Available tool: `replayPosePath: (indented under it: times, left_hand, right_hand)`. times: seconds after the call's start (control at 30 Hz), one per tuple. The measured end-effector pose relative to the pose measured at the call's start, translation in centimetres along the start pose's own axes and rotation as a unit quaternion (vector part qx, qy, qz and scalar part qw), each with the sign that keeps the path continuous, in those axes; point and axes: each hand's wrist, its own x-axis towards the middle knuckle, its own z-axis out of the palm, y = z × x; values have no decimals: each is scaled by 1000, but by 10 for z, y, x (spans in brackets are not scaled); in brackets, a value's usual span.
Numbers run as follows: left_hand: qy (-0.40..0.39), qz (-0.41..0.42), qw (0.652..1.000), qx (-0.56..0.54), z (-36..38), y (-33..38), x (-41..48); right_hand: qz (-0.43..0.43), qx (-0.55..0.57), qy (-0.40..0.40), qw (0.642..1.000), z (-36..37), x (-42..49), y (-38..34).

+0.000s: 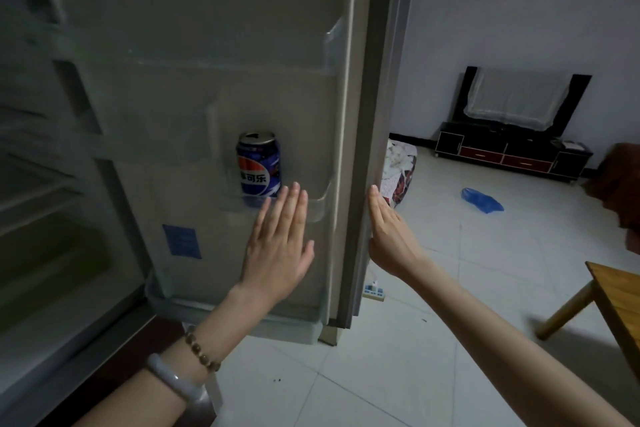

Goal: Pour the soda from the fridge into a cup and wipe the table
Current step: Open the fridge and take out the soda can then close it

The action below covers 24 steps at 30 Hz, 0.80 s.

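Soda can: I saw the blue soda can (259,165) standing upright in the clear door shelf (318,199), on the inner side of the open fridge door (194,97). Its top looked already open, though I could not be sure in the dim light.
Left hand: my view had the left hand (280,239) flat, fingers straight and close together, palm toward the door's inner face. Its fingertips (294,189) lay just below the can, over the front of the shelf. It held nothing; I could not tell whether it touched the plastic.
Right hand: the right hand (388,236) was also flat with straight fingers, set edge-on against the door's outer edge. It gripped nothing.
Left wrist: it wore a bead bracelet (202,350) and a pale bangle (173,381).
Door details: a blue sticker (181,240) sat on the liner left of the left hand, below the can.
Fridge interior: blurred shelves (34,184) showed at far left.
Table: a corner and one leg of the wooden table (620,302) showed at the right edge, well apart from the fridge.
Room beyond: on the tiled floor (450,340) I noted a blue bag (482,200), a patterned sack (398,170) just beside the door, and a power strip (374,293) under the right wrist. A low TV stand (509,152) stood against the far wall.
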Motion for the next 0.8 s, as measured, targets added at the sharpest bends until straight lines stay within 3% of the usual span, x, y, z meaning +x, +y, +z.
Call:
replayPosePath:
  times: [0.43,0.8]
  left_hand:
    - [-18,4,1000,-4,64,-10,81]
    - [-14,6,1000,25,113,-19,137]
  right_hand:
    - [19,8,-19,1000,40,110,43]
    - [-19,-26,-63,997,75,175,65]
